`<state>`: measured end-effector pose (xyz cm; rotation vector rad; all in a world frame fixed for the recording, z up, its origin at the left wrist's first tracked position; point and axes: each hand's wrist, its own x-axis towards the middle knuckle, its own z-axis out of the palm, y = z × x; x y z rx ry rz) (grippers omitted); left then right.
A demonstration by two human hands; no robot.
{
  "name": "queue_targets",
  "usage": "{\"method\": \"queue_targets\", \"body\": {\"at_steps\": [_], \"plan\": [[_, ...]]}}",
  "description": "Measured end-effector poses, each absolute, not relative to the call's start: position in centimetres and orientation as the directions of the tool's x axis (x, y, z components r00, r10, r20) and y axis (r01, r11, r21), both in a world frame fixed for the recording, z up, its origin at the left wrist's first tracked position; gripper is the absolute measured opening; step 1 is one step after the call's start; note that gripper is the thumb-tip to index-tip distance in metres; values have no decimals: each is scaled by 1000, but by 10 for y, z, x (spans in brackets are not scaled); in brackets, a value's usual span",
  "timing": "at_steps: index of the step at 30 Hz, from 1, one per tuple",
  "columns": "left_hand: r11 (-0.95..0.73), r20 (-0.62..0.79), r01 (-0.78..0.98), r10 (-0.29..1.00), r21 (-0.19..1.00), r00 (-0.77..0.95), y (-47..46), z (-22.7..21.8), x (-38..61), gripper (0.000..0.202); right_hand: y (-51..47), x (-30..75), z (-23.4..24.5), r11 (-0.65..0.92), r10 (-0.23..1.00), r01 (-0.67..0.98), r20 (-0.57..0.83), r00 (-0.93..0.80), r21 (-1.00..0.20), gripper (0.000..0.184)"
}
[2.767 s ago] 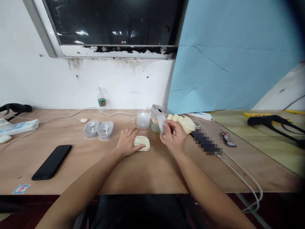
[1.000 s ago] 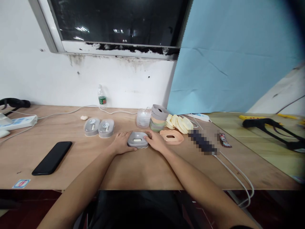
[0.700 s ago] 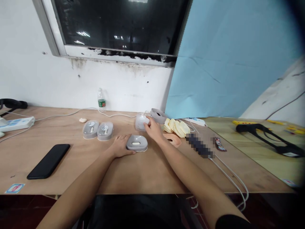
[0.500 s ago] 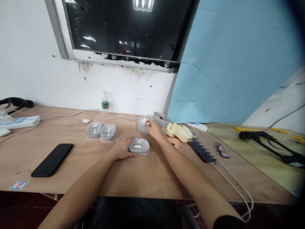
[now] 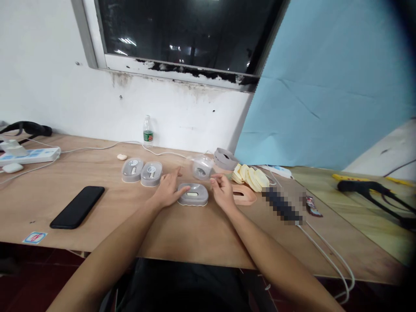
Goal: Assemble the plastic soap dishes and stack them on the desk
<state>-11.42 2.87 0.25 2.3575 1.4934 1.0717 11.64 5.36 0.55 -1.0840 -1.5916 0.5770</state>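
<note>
A grey oval soap-dish-like case with a pale slot in its middle lies in front of me. My left hand is at its left side, fingers spread, with the thumb against its rim. My right hand is just to its right, fingers curled together in a pinch; anything between the fingertips is too small to make out. Behind the case lies a clear plastic bag with something round and pale inside. Two similar grey cases with round stickers on top sit side by side to the left.
On the right are stacked grey rings, cream oval pieces, a peach-coloured oval part and a snack wrapper. A black phone lies at left. A bottle stands by the wall, near a white cable.
My right hand has drawn back from the clear bag to beside the grey case. My left fingers have lifted and spread. The camera view has shifted a little.
</note>
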Motion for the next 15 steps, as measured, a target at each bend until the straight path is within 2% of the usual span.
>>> {"method": "queue_targets", "body": {"at_steps": [3,6,10,15], "plan": [[-508,519,669,829,543,209,27,10,-114,79,43,113,-3,349,937,331,325,-127,-877,39],[-453,457,676,869,581,189,25,14,-113,68,46,111,-3,316,949,393,289,-129,-863,44],[-364,348,750,918,552,189,26,11,-110,66,50,117,4,339,936,576,330,-124,-744,51],[-332,242,815,940,475,241,30,5,-108,58,48,126,10,228,973,825,145,-179,-517,57]]}}
